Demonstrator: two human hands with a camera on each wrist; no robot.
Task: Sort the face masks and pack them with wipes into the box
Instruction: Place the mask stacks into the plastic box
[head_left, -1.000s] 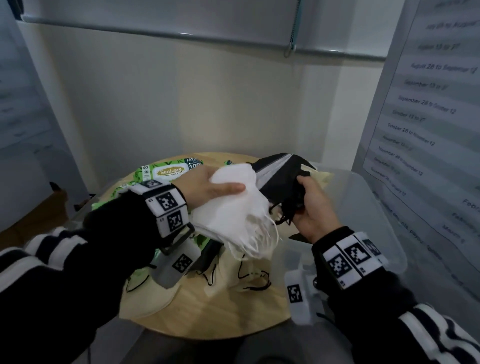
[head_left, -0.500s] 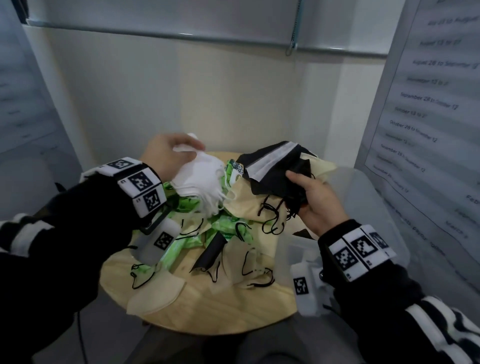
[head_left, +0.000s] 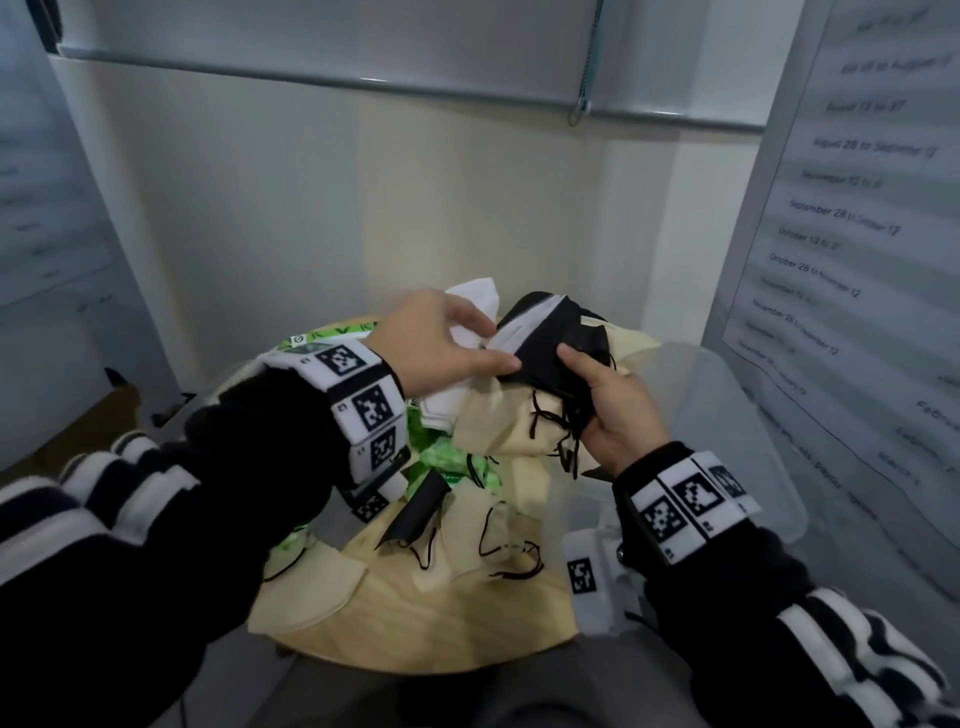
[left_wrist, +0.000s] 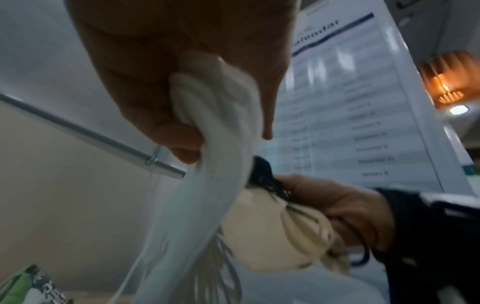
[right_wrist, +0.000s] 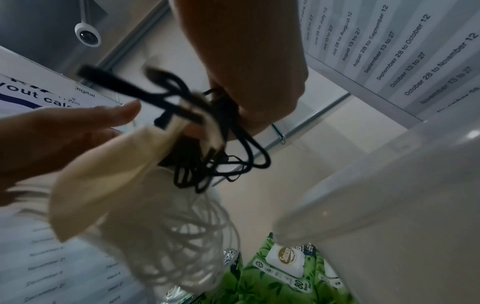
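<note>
My left hand (head_left: 491, 345) grips a bundle of white masks (head_left: 475, 296), which shows folded in its fingers as the white masks (left_wrist: 221, 123) in the left wrist view. Its thumb reaches the edge of the black masks (head_left: 550, 332). My right hand (head_left: 587, 387) grips those black masks together with beige masks (head_left: 498, 431); black ear loops (right_wrist: 221, 144) dangle from it. A green wipes pack (head_left: 447, 462) lies under loose masks on the round wooden table (head_left: 467, 629). The clear plastic box (head_left: 727, 415) stands at the right.
Loose beige masks (head_left: 311, 587) and a black mask (head_left: 415, 512) lie on the table's near half. A second wipes pack (right_wrist: 285, 267) shows beside the box wall (right_wrist: 389, 205). A wall with printed date sheets (head_left: 841, 260) stands close on the right.
My left hand with the white masks swung out to the left, then came back right until its thumb met the black masks. The right hand rose slightly, still holding its bundle.
</note>
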